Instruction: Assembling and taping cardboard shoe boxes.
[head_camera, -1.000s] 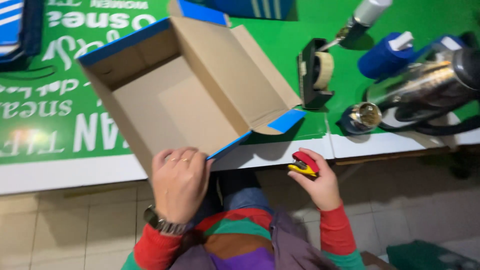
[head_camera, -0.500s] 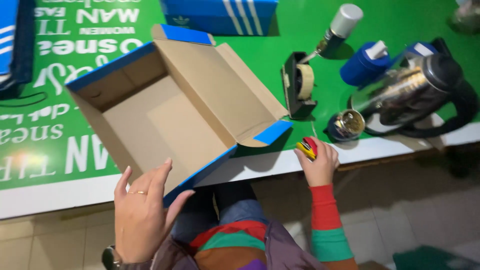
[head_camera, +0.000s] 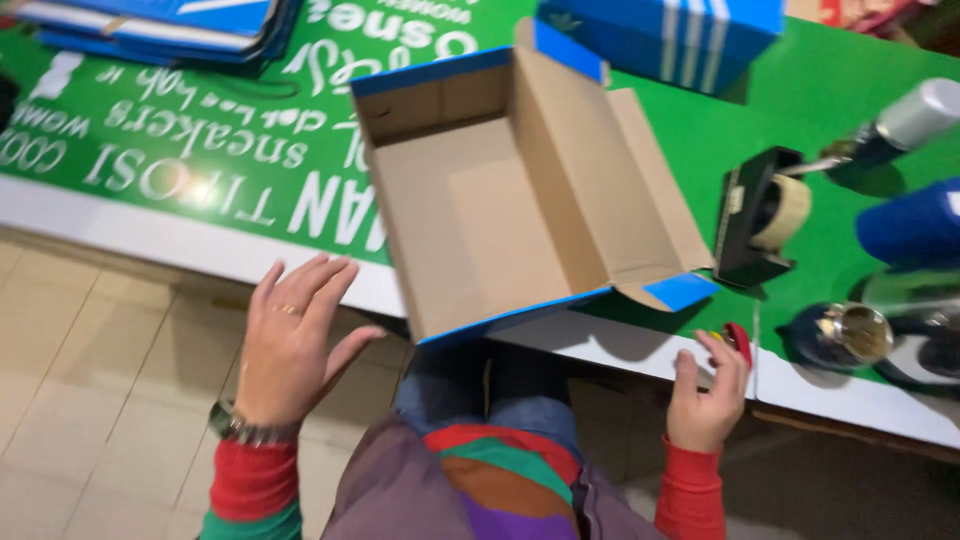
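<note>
Head view: your left hand (head_camera: 292, 345) hangs in the air off the table edge, fingers spread wide, holding nothing, just left of the open cardboard box (head_camera: 510, 215). The box sits on the green table (head_camera: 840, 140), its near end hanging over the white edge, inside bare, flaps out, blue outside. Your right hand (head_camera: 708, 392) is at the table edge, fingers curled around a small red and yellow object (head_camera: 735, 340); can't tell what it is. A tape dispenser (head_camera: 760, 215) stands right of the box, a closed blue box (head_camera: 665, 35) behind it, a shiny metal kettle (head_camera: 880, 335) to the far right.
</note>
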